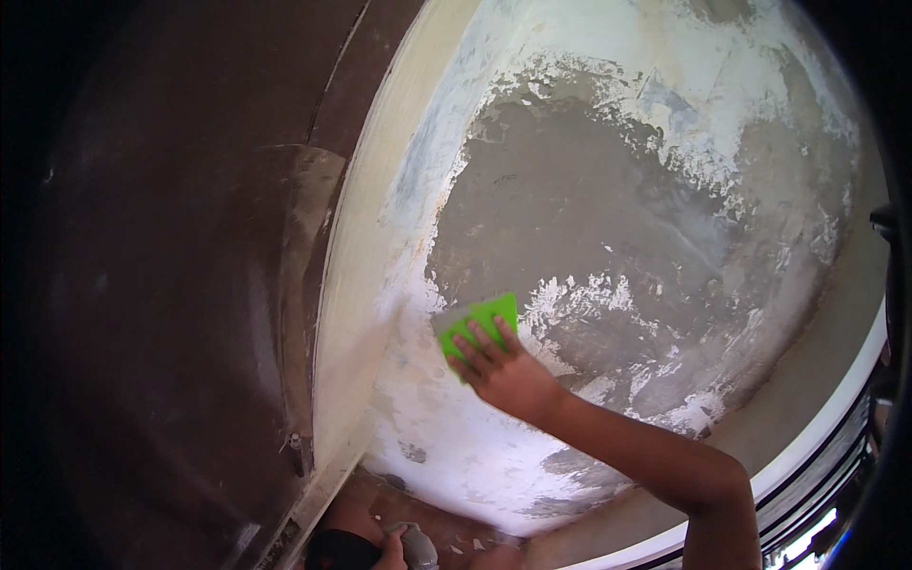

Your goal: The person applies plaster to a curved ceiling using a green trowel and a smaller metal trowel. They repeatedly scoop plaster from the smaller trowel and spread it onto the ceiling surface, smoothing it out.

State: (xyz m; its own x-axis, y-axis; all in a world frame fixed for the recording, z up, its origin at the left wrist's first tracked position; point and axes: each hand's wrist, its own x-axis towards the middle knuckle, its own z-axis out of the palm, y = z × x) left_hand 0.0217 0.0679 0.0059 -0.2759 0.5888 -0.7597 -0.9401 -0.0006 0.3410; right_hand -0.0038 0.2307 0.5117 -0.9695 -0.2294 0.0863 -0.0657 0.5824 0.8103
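Green plastic spreader (489, 310), one: blade apparently against the patchy grey-and-white wall (570, 199), near its cream border strip (361, 285). Right grip (503, 375): closed on the spreader, fingers spread across its body. Left grip (391, 553): at the lower edge, beside a grey lump (418, 548) of unclear kind; closure cannot be told. Step, seemingly: smoothing or scraping; next move probably calls for even blade pressure.

Room lies open above and right of the right hand (489, 361) along the wall (570, 199), which stops the scraper (494, 312). The pale strip (356, 266) borders the left; the leg (353, 511) and left hand (392, 551) crowd below.
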